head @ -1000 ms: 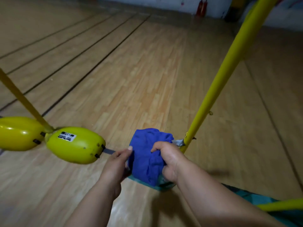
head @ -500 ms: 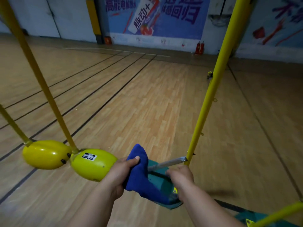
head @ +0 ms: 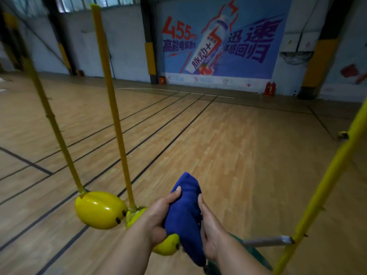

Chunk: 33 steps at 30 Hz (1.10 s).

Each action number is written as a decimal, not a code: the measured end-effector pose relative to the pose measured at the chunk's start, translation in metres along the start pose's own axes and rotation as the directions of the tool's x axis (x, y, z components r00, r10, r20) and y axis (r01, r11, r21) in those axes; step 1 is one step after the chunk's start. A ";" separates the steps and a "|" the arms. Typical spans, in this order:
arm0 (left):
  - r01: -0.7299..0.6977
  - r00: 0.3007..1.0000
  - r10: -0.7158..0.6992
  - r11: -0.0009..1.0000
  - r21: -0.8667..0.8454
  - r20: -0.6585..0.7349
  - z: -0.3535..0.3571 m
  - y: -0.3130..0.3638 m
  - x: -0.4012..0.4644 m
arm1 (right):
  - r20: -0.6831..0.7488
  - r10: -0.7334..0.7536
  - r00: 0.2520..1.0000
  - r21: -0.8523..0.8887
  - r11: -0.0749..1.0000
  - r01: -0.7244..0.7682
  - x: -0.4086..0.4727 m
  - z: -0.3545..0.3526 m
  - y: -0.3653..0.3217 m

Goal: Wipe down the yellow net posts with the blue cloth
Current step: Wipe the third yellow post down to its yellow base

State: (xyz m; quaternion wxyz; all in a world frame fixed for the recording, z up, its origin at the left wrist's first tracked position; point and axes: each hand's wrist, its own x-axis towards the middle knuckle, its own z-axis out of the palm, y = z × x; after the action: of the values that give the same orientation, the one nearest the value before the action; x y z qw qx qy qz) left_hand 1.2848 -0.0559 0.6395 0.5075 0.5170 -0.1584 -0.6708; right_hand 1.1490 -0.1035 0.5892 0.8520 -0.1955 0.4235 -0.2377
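Gripping the bunched blue cloth (head: 185, 213) between them, the left hand (head: 158, 217) and right hand (head: 208, 225) sit at six o'clock. Two yellow net posts (head: 111, 104) rise at ten o'clock, another (head: 325, 187) at three.

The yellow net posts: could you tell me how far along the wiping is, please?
Done: nothing shows as wiped. In hand: the left hand and right hand both grip the bunched blue cloth, which touches no post. Left: the two posts on the left and the post on the right.
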 end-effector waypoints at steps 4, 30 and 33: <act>-0.141 0.981 0.164 0.971 0.195 -0.106 -0.071 0.052 0.001 | 0.154 -0.011 0.988 0.089 0.996 -0.002 0.030 0.067 0.015; -0.403 0.876 0.482 0.756 0.516 -0.022 -0.214 0.274 0.168 | 0.148 -0.276 0.950 -0.743 0.603 0.291 0.273 0.258 -0.152; -0.456 0.863 0.496 0.844 0.283 -0.091 -0.225 0.322 0.203 | 0.070 -0.231 0.970 -0.686 0.696 0.215 0.308 0.274 -0.177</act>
State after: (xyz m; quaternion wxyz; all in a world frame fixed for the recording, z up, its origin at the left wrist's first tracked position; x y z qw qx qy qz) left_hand 1.6531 -0.2975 0.6750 0.5996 0.5737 -0.3245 -0.4540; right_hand 1.4929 -0.3870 0.6449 0.6784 -0.5446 0.4638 -0.1672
